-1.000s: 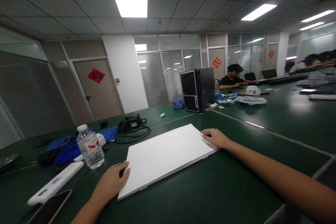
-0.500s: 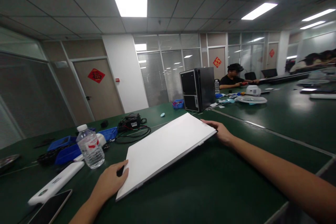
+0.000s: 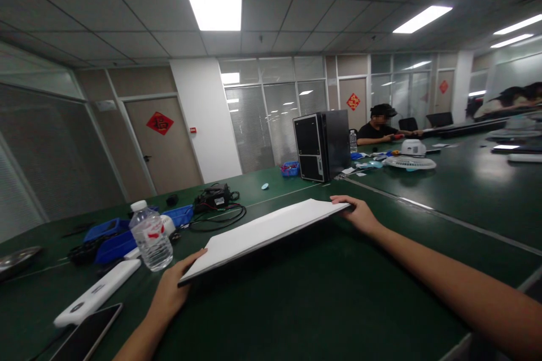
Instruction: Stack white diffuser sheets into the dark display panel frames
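Note:
I hold a flat white laptop-like slab [image 3: 262, 230] off the green table [image 3: 322, 299], nearly level, seen almost edge-on. My left hand [image 3: 171, 289] grips its near left corner, thumb on top. My right hand [image 3: 358, 213] grips the far right corner, fingers wrapped round the edge. Both hands are closed on it.
A water bottle [image 3: 151, 235], blue trays [image 3: 114, 237], a white power bank [image 3: 98, 292] and a dark phone [image 3: 87, 337] lie at the left. Black cables and a charger [image 3: 214, 201] sit behind. A black computer tower [image 3: 320, 145] stands farther back. A person sits at the far table.
The white slab has gone from lying flat on the table to being lifted clear of it by both hands, first its right side, now the whole of it.

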The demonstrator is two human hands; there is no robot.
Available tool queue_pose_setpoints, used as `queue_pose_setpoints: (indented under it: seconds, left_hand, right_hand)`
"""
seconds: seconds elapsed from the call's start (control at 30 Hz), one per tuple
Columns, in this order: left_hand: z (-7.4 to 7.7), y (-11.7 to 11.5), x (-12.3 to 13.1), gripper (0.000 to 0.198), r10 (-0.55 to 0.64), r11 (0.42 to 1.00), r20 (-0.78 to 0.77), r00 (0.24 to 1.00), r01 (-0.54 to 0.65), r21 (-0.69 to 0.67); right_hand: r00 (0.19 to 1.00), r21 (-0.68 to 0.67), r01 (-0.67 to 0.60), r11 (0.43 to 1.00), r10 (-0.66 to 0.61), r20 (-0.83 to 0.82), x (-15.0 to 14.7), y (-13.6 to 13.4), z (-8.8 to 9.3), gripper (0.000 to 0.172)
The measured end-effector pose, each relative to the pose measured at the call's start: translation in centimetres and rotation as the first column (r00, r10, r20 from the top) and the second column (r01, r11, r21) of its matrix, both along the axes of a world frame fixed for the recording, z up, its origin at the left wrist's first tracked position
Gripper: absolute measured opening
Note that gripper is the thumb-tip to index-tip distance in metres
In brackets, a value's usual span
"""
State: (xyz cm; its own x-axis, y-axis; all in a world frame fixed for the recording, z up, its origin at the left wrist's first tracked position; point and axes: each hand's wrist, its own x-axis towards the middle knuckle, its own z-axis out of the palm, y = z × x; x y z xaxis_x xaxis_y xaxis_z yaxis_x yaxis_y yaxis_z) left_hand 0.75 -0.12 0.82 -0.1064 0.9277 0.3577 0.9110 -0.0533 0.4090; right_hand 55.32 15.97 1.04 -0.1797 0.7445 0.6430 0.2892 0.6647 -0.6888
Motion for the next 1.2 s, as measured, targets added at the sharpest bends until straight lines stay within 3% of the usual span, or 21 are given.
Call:
queue_pose_setpoints:
  seconds: [0.17, 0.27, 0.37, 0.47, 0.57, 0.73, 0.93, 1.2]
  left_hand:
    - [0.0, -0.3, 0.7, 0.053, 0.067, 0.997, -0.038, 0.997, -0.065, 0.035]
    - [0.2, -0.7, 1.3, 0.052, 0.077, 0.996, -0.064, 0.995, -0.073, 0.059]
    - [0.5, -1.1, 2.3, 0.054, 0.066, 0.995, -0.105, 0.992, -0.058, 0.078]
    - [1.0, -1.4, 3.3, 0.056, 0.039, 0.997, -0.161, 0.986, -0.028, 0.074]
    - [1.5, -1.6, 4.0, 0.053, 0.034, 0.999, -0.193, 0.981, -0.03, 0.024]
    - [1.6, -1.4, 4.6, 0.062, 0.134, 0.99, -0.222, 0.966, -0.139, -0.007]
    - [0.8, -0.9, 4.1, 0.067, 0.174, 0.974, -0.26, 0.95, -0.205, -0.095]
    - [0.2, -0.8, 3.1, 0.062, 0.163, 0.973, -0.252, 0.954, -0.198, -0.12]
  right_hand:
    - [0.979, 0.289, 0.054, 0.956, -0.108, 0.175, 0.2, -1.8, 0.8, 0.044]
    - [0.902, 0.482, -0.059, 0.874, -0.16, 0.4, -1.2, -2.9, 0.7, 0.037]
    - [0.849, 0.503, -0.173, 0.847, -0.131, 0.512, -3.0, -4.0, 0.3, 0.036]
    - [0.843, 0.463, -0.228, 0.857, -0.064, 0.534, -3.8, -4.8, 0.2, 0.031]
    - [0.856, 0.468, -0.207, 0.859, -0.073, 0.512, -3.8, -5.2, 1.0, 0.028]
    - [0.83, 0.546, -0.109, 0.831, -0.225, 0.509, -2.9, -5.7, 4.0, 0.029]
    - [0.71, 0.58, 0.008, 0.815, -0.413, 0.57, 0.8, -6.8, 6.6, 0.034]
    - [0.561, 0.631, 0.228, 0.741, -0.63, 0.537, 10.3, -7.4, 7.3, 0.033]
